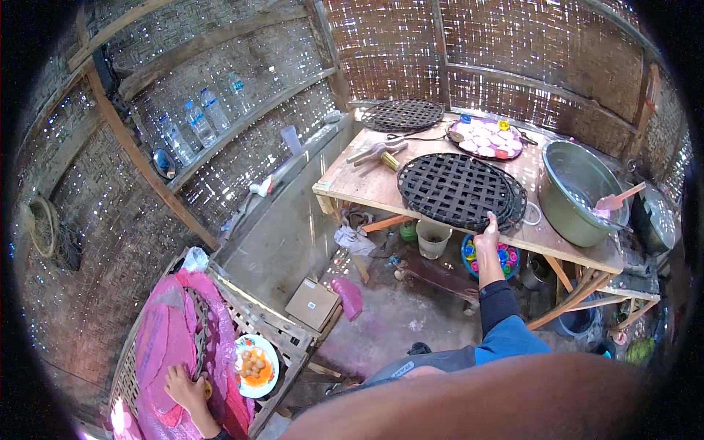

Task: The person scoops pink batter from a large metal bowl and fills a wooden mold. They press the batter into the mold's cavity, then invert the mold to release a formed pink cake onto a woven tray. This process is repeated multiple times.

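Note:
My right hand (486,235) grips the near edge of an oval black woven tray (458,187), its thumb against the rim. The tray lies on the wooden table (341,176) and seems to be one of a stack. At the lower left, my left hand (185,390) rests with fingers spread on a pink plastic sheet (158,334). A small yellowish round thing (207,389) is by its thumb; I cannot make out what it is. Beside it stands a white plate (269,367) with brown balls in orange sauce. A dark woven edge (199,323) shows between folds of the sheet.
On the table are another black tray (402,115), a round tray with pale pink discs (484,137), a wooden tool (378,152) and a big green basin (579,192) holding a pink scoop (620,198). Underneath are a white bucket (433,238) and a cardboard box (312,302).

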### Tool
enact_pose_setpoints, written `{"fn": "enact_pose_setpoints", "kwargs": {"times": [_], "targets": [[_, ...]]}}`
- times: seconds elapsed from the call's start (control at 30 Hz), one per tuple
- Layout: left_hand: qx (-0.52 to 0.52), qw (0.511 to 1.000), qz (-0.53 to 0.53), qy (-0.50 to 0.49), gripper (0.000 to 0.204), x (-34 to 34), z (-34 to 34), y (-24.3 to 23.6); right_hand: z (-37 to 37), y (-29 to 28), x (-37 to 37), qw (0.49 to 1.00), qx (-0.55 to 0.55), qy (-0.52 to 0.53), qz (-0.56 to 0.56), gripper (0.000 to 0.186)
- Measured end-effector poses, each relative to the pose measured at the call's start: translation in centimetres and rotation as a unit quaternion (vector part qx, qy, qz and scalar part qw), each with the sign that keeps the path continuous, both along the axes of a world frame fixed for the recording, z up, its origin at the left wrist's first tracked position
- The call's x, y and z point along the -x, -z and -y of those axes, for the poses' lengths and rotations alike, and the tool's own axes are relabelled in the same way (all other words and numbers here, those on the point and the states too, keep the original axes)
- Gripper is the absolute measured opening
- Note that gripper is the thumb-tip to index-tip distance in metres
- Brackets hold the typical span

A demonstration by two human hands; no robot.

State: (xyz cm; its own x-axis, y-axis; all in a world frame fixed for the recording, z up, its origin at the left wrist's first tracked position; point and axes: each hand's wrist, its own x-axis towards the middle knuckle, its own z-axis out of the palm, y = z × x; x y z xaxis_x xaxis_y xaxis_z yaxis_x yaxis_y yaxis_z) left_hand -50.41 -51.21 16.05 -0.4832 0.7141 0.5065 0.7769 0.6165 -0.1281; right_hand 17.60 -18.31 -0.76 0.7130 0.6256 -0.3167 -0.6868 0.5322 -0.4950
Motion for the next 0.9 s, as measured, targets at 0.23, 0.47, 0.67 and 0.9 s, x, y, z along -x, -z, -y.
{"fn": "enact_pose_setpoints", "kwargs": {"times": [0.23, 0.47, 0.67, 0.9], "targets": [[0.033, 0.999, -0.020, -0.024, 0.051, -0.4, 1.5, -0.3, 0.2, 1.1, -2.8, 0.877, 0.298, -0.285, 0.245, 0.090], [0.015, 0.998, -0.018, -0.051, 0.045, -4.0, 2.0, -2.3, 0.7, -3.6, -4.7, 0.519, 0.352, -0.442, 0.641, 0.055], [-0.102, 0.993, 0.021, -0.057, 0.040, -6.5, 4.6, -3.0, 0.2, -12.3, 17.1, 0.503, -0.022, -0.561, 0.657, 0.034], [-0.301, 0.949, -0.041, 0.084, 0.018, -11.5, 8.4, 0.5, 8.1, -18.2, 46.4, 0.315, -0.414, -0.525, 0.674, 0.020]]}}
